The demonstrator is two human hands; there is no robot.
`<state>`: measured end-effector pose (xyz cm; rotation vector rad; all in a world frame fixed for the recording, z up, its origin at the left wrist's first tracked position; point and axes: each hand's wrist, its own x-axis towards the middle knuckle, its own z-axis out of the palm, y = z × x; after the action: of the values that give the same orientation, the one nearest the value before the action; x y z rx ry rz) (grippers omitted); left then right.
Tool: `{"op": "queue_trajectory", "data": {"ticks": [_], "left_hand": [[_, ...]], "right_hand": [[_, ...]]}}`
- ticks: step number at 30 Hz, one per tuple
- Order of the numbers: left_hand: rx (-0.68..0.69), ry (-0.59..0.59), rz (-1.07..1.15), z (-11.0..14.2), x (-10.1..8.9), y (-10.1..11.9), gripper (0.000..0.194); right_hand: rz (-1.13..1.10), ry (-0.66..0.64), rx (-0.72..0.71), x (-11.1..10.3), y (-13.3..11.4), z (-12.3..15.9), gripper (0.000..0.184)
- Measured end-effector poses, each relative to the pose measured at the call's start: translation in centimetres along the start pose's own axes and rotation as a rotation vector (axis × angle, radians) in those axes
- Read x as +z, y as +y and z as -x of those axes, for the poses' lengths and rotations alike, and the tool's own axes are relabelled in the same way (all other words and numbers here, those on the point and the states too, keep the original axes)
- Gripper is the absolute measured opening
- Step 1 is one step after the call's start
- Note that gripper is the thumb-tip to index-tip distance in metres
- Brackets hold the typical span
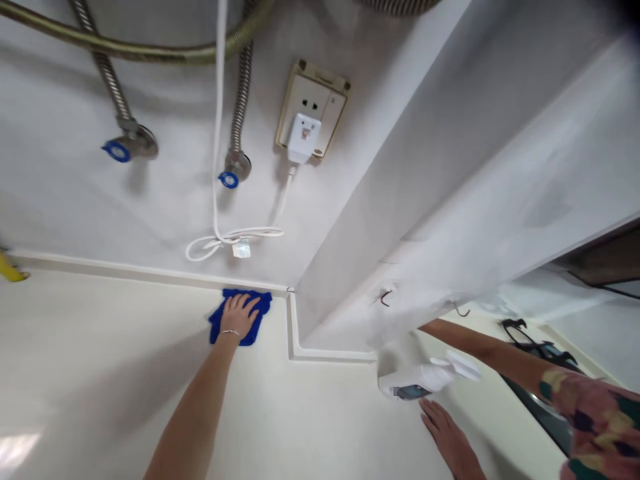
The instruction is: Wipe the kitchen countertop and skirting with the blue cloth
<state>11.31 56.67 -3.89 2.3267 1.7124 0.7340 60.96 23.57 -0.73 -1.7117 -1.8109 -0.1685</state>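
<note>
Cloth, crumpled and deep blue, lies beneath the left hand, its spread grip covering it against the white table's raised rim; no long axis shows. The empty-looking right hand, well apart, nears a white plastic bottle.

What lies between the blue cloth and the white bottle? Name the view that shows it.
Between the blue cloth and the white bottle, the head view shows pale counter and the jutting corner of the raised edging along the wall's foot.
</note>
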Motion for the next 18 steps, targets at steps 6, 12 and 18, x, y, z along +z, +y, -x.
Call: {"op": "queue_trajectory", "data": {"ticks": [6, 12, 18], "left_hand": [[-0.359, 0.096, -0.087, 5.0, -8.7, -11.7, 0.052], [-0.76, 0.115, -0.242, 16.6, -16.7, -21.3, 0.062], [-0.75, 0.117, -0.386, 26.3, -18.3, -18.9, 0.062]], "right_hand": [[-0.058, -0.059, 0.222, -1.3, -1.6, 0.7, 0.089], [-0.065, -0.107, 0.359, -3.1, -2.6, -0.3, 0.074], [-0.108, -0.145, 0.403, -2.5, -5.5, 1.1, 0.077]]}}
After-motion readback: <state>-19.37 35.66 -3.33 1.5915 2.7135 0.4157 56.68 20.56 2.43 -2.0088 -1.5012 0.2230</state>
